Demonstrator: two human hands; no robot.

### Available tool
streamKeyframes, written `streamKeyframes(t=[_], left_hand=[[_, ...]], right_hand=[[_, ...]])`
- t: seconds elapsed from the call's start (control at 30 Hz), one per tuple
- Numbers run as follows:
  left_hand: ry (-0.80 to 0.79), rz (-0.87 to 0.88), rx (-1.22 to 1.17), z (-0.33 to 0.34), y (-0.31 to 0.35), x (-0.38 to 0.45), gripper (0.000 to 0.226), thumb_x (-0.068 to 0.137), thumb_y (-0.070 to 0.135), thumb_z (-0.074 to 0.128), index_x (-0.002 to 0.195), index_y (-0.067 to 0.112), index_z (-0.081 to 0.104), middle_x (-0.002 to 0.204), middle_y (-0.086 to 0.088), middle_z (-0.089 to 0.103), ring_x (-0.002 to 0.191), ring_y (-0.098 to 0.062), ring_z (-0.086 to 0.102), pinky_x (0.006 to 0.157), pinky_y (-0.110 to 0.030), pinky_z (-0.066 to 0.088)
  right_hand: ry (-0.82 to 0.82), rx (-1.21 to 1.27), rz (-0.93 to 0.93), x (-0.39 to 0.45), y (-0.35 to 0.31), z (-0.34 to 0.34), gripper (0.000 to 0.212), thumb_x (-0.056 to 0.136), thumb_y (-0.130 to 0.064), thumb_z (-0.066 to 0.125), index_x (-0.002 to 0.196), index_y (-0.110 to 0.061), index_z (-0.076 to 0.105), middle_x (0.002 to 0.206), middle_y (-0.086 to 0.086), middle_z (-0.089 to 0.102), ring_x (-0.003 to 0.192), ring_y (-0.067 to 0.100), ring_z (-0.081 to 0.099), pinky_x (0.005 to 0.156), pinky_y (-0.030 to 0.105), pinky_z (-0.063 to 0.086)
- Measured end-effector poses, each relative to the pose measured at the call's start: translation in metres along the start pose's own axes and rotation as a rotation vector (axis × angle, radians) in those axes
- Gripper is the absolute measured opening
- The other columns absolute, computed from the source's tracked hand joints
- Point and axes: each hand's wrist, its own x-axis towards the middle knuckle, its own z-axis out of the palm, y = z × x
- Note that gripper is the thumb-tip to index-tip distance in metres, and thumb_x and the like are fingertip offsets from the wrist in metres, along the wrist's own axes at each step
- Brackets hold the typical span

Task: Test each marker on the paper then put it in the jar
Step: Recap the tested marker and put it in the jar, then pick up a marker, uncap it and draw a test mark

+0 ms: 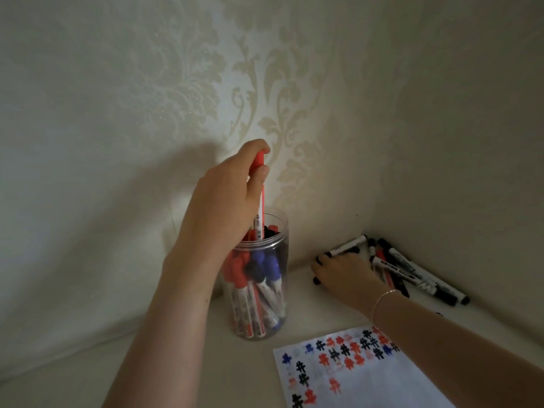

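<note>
Left hand [223, 201] grips the red marker [259, 195] upright directly above the jar [259, 290]; right hand [347, 275] rests spread on loose markers [412, 272] right of it.

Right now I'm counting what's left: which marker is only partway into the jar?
The red-capped marker in the left hand: upright, its lower end inside the jar; the others sit fully inside.

Likely home: damask wallpaper [265, 83], white corner desk [323, 298].
</note>
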Motion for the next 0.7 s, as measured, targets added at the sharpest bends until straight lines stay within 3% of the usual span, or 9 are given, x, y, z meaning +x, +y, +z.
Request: streamKeyframes(t=[0.07, 0.13, 0.2, 0.3, 0.4, 0.43, 0.5, 0.57, 0.7], left_hand=[[-0.03, -0.007, -0.085, 0.0, -0.002, 0.0, 0.025, 0.098, 0.029, 0.046, 0.121, 0.035, 0.051, 0.094, 0.009, 0.065, 0.082, -0.01, 0.065, 0.078, -0.034, 0.055], [-0.041, -0.009, -0.124, 0.001, -0.003, 0.0, 0.025, 0.098, 0.029, 0.046, 0.121, 0.037, 0.051, 0.095, 0.01, 0.064, 0.087, -0.009, 0.065, 0.08, -0.036, 0.056], [0.017, -0.015, -0.126, 0.002, -0.005, 0.001, 0.025, 0.098, 0.025, 0.045, 0.121, 0.033, 0.051, 0.094, 0.009, 0.062, 0.089, -0.011, 0.065, 0.08, -0.039, 0.055], [0.171, -0.057, -0.074, -0.002, -0.011, 0.003, 0.026, 0.1, 0.022, 0.041, 0.124, 0.027, 0.049, 0.099, 0.004, 0.063, 0.091, -0.016, 0.063, 0.08, -0.042, 0.053], [0.133, -0.075, -0.007, -0.005, -0.019, 0.002, 0.024, 0.1, 0.023, 0.04, 0.122, 0.028, 0.049, 0.094, 0.003, 0.063, 0.084, -0.016, 0.063, 0.076, -0.04, 0.053], [0.066, -0.088, 0.012, -0.003, -0.021, 0.002, 0.023, 0.1, 0.023, 0.04, 0.121, 0.028, 0.05, 0.088, 0.004, 0.063, 0.078, -0.015, 0.063, 0.072, -0.038, 0.053], [-0.077, -0.122, 0.056, 0.002, -0.023, 0.001, 0.022, 0.099, 0.023, 0.043, 0.118, 0.028, 0.053, 0.083, 0.006, 0.062, 0.074, -0.015, 0.063, 0.071, -0.035, 0.052], [-0.161, -0.164, 0.041, 0.007, -0.024, 0.001, 0.021, 0.096, 0.022, 0.05, 0.114, 0.029, 0.057, 0.09, 0.007, 0.061, 0.083, -0.015, 0.062, 0.077, -0.032, 0.051], [-0.148, -0.142, 0.035, 0.004, -0.023, 0.003, 0.024, 0.086, 0.022, 0.067, 0.109, 0.028, 0.068, 0.104, 0.006, 0.051, 0.091, -0.012, 0.054, 0.082, -0.025, 0.043]], right_hand=[[0.194, 0.113, 0.026, 0.001, 0.003, -0.009, 0.031, 0.065, -0.016, 0.078, 0.09, -0.009, 0.061, 0.07, 0.006, 0.062, 0.048, 0.022, 0.06, 0.042, 0.024, 0.038], [0.445, 0.316, 0.078, 0.002, 0.005, -0.023, 0.033, 0.059, -0.017, 0.076, 0.084, -0.013, 0.054, 0.055, 0.002, 0.057, 0.032, 0.021, 0.048, 0.033, 0.019, 0.029], [0.668, 0.495, 0.193, 0.005, 0.006, -0.04, 0.016, 0.076, -0.017, 0.059, 0.089, -0.013, 0.05, 0.062, 0.002, 0.061, 0.039, 0.024, 0.053, 0.038, 0.021, 0.032], [0.826, 0.902, 0.385, 0.006, 0.011, -0.081, 0.007, 0.089, -0.018, 0.052, 0.09, -0.018, 0.045, 0.063, 0.0, 0.056, 0.048, 0.018, 0.054, 0.045, 0.026, 0.038], [0.963, 1.232, 0.417, 0.01, 0.017, -0.119, 0.025, 0.091, -0.013, 0.049, 0.079, -0.029, 0.034, 0.059, -0.005, 0.048, 0.044, 0.007, 0.045, 0.045, 0.018, 0.037], [0.987, 1.3, 0.411, 0.012, 0.016, -0.129, 0.027, 0.091, -0.013, 0.049, 0.078, -0.03, 0.033, 0.061, -0.006, 0.048, 0.046, 0.009, 0.045, 0.046, 0.022, 0.039], [0.984, 1.365, 0.397, 0.017, 0.012, -0.142, 0.025, 0.091, -0.014, 0.049, 0.079, -0.029, 0.033, 0.065, -0.004, 0.05, 0.052, 0.022, 0.05, 0.05, 0.034, 0.045], [0.973, 1.357, 0.38, 0.018, 0.008, -0.148, 0.025, 0.092, -0.014, 0.049, 0.08, -0.029, 0.033, 0.067, -0.005, 0.051, 0.056, 0.028, 0.053, 0.051, 0.037, 0.046], [1.001, 1.341, 0.413, 0.013, 0.008, -0.151, 0.023, 0.092, -0.014, 0.048, 0.081, -0.028, 0.034, 0.074, 0.008, 0.057, 0.059, 0.032, 0.054, 0.052, 0.039, 0.046]])
